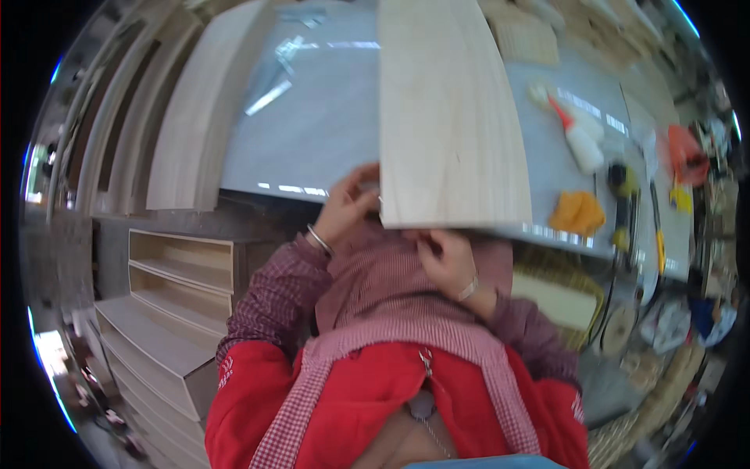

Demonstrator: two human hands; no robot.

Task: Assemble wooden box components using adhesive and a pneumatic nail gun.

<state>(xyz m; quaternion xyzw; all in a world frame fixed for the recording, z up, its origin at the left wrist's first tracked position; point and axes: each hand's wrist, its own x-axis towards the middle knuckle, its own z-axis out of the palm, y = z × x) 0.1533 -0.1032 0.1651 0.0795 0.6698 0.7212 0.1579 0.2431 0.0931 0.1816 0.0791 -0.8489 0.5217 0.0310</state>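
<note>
A long pale wooden board (457,117) lies lengthwise before me, its near end reaching past the table's front edge. At its left side, close to the near corner, my left hand (349,205) is closed with curled fingers on the board's edge. Under the middle of the near end, my right hand (449,264) has its fingers bent in against the board. The board hides some of the fingertips of both hands, and the picture is slightly blurred.
Several more boards (199,117) stand at the left. On the grey-white tabletop (312,141) are metal strips (269,97), a white glue bottle with a red nozzle (582,144), an orange cloth (578,214) and a yellow-black power tool (623,203). Wooden drawer-like boxes (168,336) are stacked lower left.
</note>
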